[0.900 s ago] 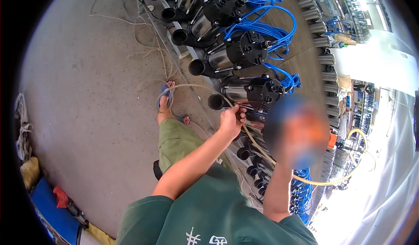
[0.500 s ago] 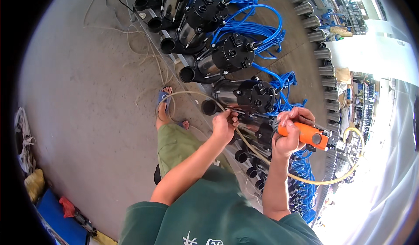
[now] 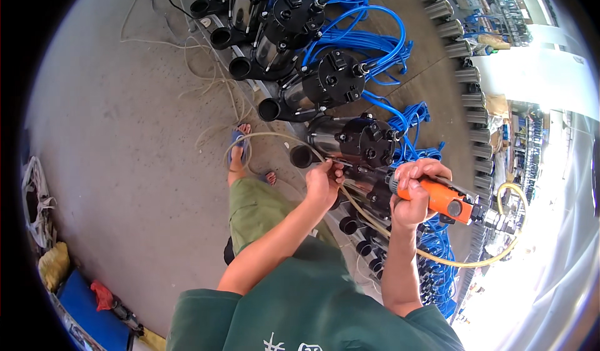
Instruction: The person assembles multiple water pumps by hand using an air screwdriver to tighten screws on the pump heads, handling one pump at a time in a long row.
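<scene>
My right hand (image 3: 414,195) is wrapped round an orange air driver (image 3: 442,200) with a dark collar and a metal coupling at its rear. From that coupling a yellowish air hose (image 3: 465,263) loops back beneath my forearm. The tool lies over a row of black and steel submersible pumps. My left hand (image 3: 324,182), fingers pinched together, is at the lower end of the nearest pump (image 3: 350,140), beside its round black outlet (image 3: 300,156). What those fingertips hold is too small to make out. The hose passes close by this hand.
More pumps (image 3: 325,79) stand in a slanting row on a metal rail. Coiled blue cables (image 3: 356,42) lie beyond them. Steel cylinders (image 3: 465,75) line up at the right. Loose hose (image 3: 215,79) trails over the grey floor (image 3: 125,145) near my sandalled foot (image 3: 239,137).
The view has shifted slightly. The rear of the orange driver has tilted a little downward and right, and a lever shows more along its upper side. My left hand stays by the same pump.
</scene>
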{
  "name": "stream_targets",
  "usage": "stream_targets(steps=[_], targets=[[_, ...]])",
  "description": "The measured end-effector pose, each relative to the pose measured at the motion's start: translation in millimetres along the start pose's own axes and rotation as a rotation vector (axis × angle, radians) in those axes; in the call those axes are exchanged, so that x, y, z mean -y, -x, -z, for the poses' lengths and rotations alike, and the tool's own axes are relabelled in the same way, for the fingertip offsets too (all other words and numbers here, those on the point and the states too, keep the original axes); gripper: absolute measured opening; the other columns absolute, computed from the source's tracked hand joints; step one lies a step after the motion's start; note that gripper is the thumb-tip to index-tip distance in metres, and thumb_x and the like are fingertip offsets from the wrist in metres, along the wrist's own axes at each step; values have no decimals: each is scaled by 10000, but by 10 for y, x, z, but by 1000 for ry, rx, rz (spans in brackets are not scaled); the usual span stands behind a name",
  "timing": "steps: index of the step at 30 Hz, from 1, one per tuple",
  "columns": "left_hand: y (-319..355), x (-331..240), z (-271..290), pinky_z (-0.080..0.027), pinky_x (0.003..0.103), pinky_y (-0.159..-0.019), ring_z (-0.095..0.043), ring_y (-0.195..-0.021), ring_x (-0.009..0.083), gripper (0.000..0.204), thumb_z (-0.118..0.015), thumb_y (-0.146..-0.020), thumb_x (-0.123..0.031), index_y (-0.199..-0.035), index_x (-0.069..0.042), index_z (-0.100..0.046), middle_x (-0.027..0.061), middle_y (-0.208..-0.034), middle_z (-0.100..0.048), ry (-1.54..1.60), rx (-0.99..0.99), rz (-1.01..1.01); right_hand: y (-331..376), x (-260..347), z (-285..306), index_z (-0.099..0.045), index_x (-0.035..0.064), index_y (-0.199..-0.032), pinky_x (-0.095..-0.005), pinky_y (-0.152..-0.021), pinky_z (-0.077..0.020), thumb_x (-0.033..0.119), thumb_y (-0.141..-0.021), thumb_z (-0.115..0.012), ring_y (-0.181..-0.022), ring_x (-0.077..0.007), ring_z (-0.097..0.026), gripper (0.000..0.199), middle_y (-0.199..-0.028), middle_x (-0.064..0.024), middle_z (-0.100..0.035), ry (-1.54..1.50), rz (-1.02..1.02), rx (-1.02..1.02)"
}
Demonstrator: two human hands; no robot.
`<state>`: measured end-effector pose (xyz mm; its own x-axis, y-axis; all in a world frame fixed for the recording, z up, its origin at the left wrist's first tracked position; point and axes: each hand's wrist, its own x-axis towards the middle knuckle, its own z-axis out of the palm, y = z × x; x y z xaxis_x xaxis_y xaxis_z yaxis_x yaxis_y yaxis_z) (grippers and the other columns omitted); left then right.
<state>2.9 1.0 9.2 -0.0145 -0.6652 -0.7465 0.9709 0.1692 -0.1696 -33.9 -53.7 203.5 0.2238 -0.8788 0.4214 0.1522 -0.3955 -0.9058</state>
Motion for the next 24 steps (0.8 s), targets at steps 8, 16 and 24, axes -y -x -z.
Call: stream_targets(steps=[8, 16, 24], targets=[[-22, -47, 23, -410, 314, -583, -505, -664, 164, 143, -467, -1027, -117, -1033, -6, -557, 97, -838, -596, -18, 27, 58, 29, -52, -27, -534, 7, -1099, -324, -594, -502, -49, -766, -560, -614, -150, -554, 339, -901, -125, -570, -41, -2, 43], [492, -275, 101, -450, 334, -510, -550, -553, 210, 289, -537, -1028, -263, -850, -35, -523, 123, -756, -625, -169, 16, -191, 29, -76, 9, -537, 18, -1049, -340, -622, -504, -30, -736, -530, -621, -157, -536, 317, -865, -120, -575, -54, -66, 47], [1002, -1363, 247, -564, 453, -628, -706, -714, 367, 498, -680, -897, -421, -1018, 59, -624, 228, -788, -687, -1995, -256, -112, -59, 165, -80, -541, 3, -1166, -248, -662, -529, -26, -826, -612, -731, -119, -614, 349, -953, -99, -645, -109, -104, 115]])
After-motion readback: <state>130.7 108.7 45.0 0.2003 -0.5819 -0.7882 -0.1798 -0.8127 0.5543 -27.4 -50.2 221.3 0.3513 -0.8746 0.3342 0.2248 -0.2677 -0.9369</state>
